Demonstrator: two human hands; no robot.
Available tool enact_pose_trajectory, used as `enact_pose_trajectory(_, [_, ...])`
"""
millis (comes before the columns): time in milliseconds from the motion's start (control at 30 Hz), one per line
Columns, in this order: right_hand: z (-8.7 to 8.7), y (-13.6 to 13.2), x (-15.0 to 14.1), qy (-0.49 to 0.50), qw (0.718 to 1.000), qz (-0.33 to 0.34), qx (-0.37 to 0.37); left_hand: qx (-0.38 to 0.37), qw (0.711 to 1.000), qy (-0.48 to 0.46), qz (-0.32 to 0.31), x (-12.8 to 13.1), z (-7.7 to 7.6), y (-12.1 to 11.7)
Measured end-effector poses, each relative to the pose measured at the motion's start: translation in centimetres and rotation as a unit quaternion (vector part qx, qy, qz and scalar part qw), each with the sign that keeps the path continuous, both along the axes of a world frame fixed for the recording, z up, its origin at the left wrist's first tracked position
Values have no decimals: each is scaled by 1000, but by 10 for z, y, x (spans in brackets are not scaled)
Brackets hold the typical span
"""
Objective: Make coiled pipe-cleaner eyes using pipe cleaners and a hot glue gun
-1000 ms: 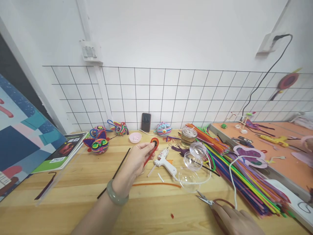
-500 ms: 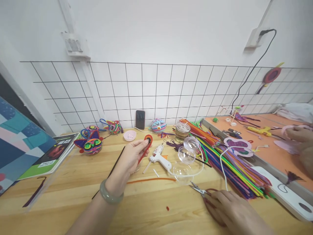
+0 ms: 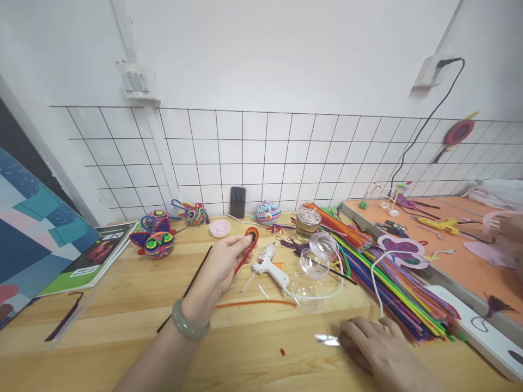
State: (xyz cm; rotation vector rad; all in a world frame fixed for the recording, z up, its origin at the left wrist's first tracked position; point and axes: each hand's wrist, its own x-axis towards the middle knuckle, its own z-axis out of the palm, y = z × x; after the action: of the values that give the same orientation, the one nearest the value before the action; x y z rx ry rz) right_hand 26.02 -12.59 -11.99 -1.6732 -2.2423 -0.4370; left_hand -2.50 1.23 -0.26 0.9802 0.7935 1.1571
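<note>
My left hand [image 3: 229, 256] is closed in a pinch on a red pipe cleaner [image 3: 253, 236]. Its top end is curled into an orange-red loop around a dark centre, and its tail hangs below the fingers. At the lower right, my right hand [image 3: 378, 345] is wrapped over the handles of a pair of scissors [image 3: 328, 340] low on the table. Only the blurred blades stick out to the left; the handles are mostly hidden. A white hot glue gun [image 3: 270, 269] lies between the hands, and an orange pipe cleaner [image 3: 257, 302] stretches below it.
Clear plastic half-shells [image 3: 309, 293] stand by the glue gun's white cable. A bundle of coloured pipe cleaners [image 3: 392, 288] and a power strip [image 3: 474, 326] lie right. A pink dish [image 3: 220, 228], a phone [image 3: 237, 202] and striped ornaments [image 3: 157, 243] stand behind. Another person's hand [image 3: 510, 226] is far right.
The scissors' blades, spread before, now appear together, and my right hand covers more of the handles. My left hand keeps its pinch; the whole view has shifted slightly.
</note>
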Motion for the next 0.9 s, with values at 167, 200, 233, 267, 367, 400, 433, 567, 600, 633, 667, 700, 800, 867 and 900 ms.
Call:
enact_pose_trajectory(167, [24, 0, -9, 29, 984, 107, -138, 3, 1000, 2, -1, 0, 2, -1])
enact_pose_trajectory(200, [30, -1, -12, 38, 981, 116, -148, 3, 1000, 0, 0, 0, 2, -1])
enact_pose_trajectory(233, [37, -2, -15, 52, 977, 130, -158, 2, 1000, 0, 0, -1, 1, -1])
enact_pose_trajectory(267, [42, -3, -18, 74, 974, 139, -162, 1, 1000, 0, 1, -1, 1, 0])
enact_pose_trajectory(367, [55, -4, -25, 154, 963, 149, -165, 4, 1000, 4, -2, 0, 0, 1])
enact_pose_trajectory(400, [58, -4, -27, 182, 958, 140, -171, 7, 1000, 4, -7, 0, -1, 1])
enact_pose_trajectory(433, [61, -4, -28, 207, 952, 132, -183, 10, 1000, 5, -17, 1, -1, 1])
enact_pose_trajectory(567, [78, 0, -34, 278, 928, 114, -220, 20, 997, 13, -75, 3, 0, -4])
enact_pose_trajectory(600, [84, 2, -36, 287, 923, 114, -231, 22, 995, 19, -91, 3, 1, -6])
enact_pose_trajectory(633, [90, 4, -38, 295, 917, 113, -243, 24, 994, 25, -106, 4, 1, -7])
enact_pose_trajectory(667, [97, 6, -40, 300, 912, 115, -256, 24, 992, 32, -118, 4, 1, -9])
enact_pose_trajectory(700, [104, 8, -42, 305, 907, 116, -268, 24, 991, 40, -125, 4, 2, -11])
enact_pose_trajectory(800, [122, 17, -48, 300, 898, 117, -299, 14, 988, 67, -139, 5, 3, -14])
enact_pose_trajectory(867, [130, 22, -51, 281, 901, 119, -308, 8, 985, 80, -154, 6, 4, -17])
enact_pose_trajectory(900, [133, 25, -52, 269, 903, 123, -312, 5, 983, 84, -162, 6, 4, -18])
